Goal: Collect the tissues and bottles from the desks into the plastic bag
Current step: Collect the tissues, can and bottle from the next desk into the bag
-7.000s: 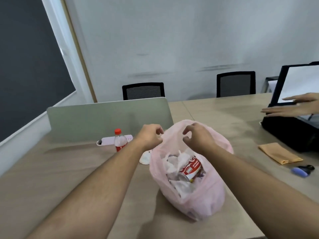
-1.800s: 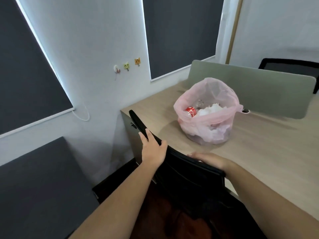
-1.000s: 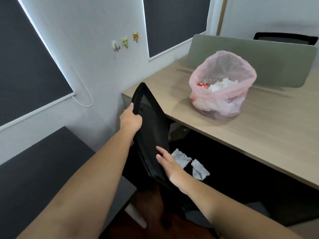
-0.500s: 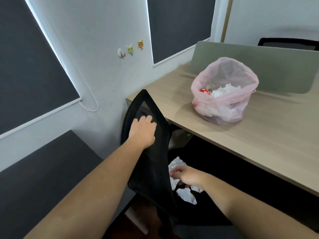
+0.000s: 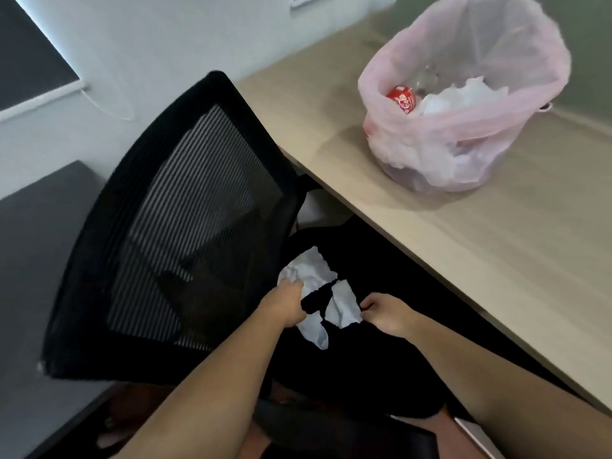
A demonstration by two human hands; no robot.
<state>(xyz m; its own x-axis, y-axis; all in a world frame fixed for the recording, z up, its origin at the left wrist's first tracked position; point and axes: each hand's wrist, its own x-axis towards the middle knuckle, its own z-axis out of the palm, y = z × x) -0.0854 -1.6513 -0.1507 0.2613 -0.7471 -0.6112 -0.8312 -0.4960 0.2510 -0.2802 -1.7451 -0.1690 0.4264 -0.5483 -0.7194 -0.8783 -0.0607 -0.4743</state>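
Tissues [image 5: 342,308], two crumpled white ones, lie on the black chair [image 5: 185,226] seat under the counter [image 5: 463,243]. Both arms reach down: the left hand [image 5: 284,304] curls its fingers round the left one, and the right hand [image 5: 385,314] pinches the right one's edge. One pink plastic bag [image 5: 463,144] stands open on the counter, holding one red-labelled bottle [image 5: 402,99].

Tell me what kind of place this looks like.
Most likely an office: a black mesh chair stands beside a long wooden desk, and a grey-green divider panel runs along the desk's far edge.
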